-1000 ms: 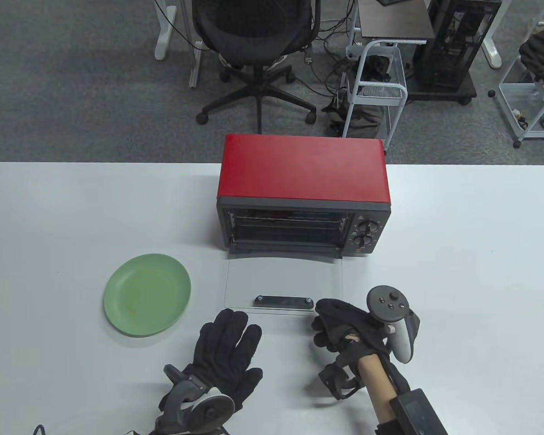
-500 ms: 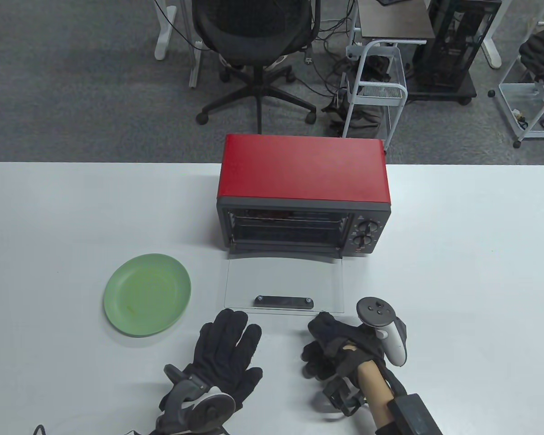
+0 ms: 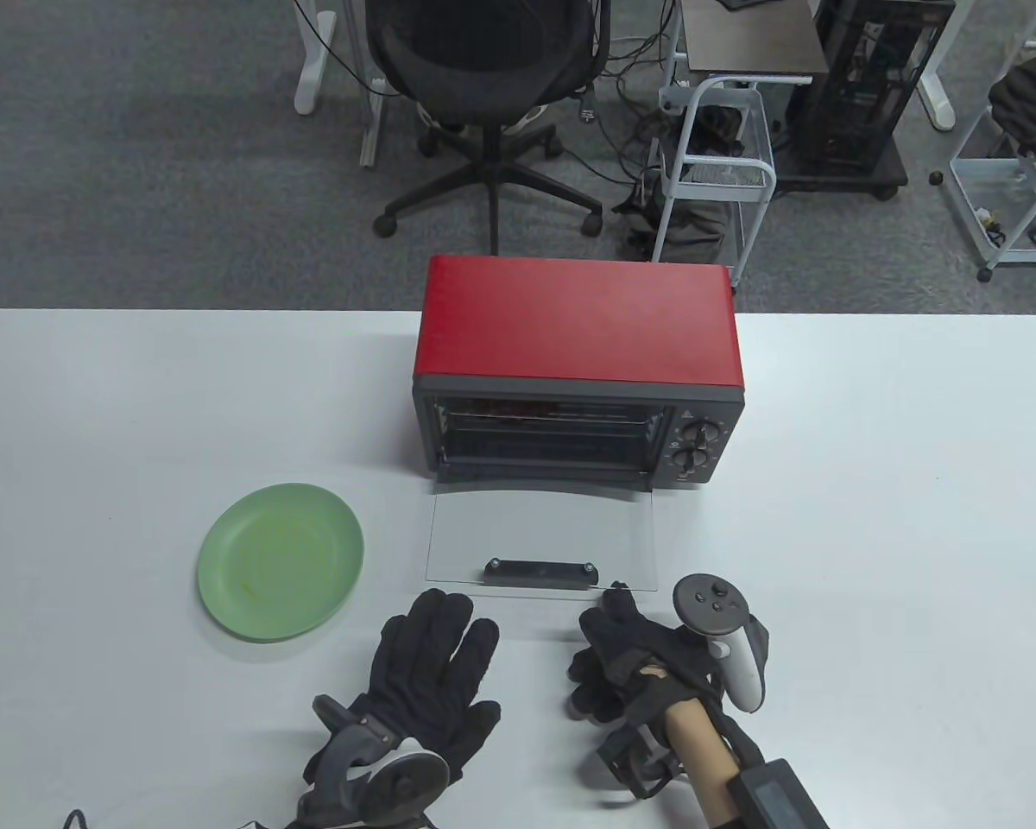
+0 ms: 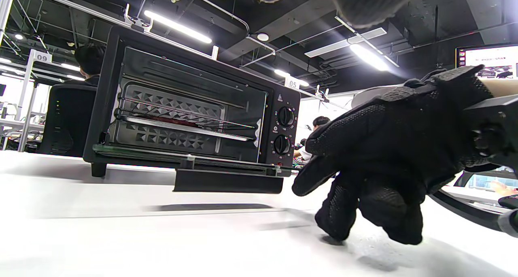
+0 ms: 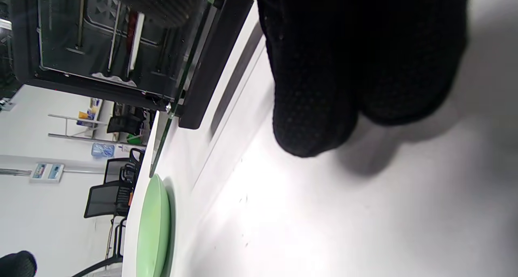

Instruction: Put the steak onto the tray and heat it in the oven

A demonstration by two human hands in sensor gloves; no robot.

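Observation:
The red oven (image 3: pixel 578 345) stands at the table's middle with its glass door (image 3: pixel 535 535) folded down flat. Inside, a dark red steak (image 4: pixel 170 119) lies on the metal tray (image 4: pixel 182 128) on the rack. My right hand (image 3: pixel 622 656) sits just in front of the right end of the black door handle (image 3: pixel 541 572). Its forefinger points at the door's edge and its other fingers are curled down onto the table, holding nothing. My left hand (image 3: pixel 436 665) lies flat on the table, fingers spread, in front of the door's left end.
An empty green plate (image 3: pixel 281 561) lies left of the oven door. The oven's two knobs (image 3: pixel 693 447) are on its right front. An office chair (image 3: pixel 483 60) and a white cart (image 3: pixel 716 164) stand on the floor beyond the table.
My right hand has slid left and a little nearer to me along the front of the door. The left hand, plate and oven have stayed put.

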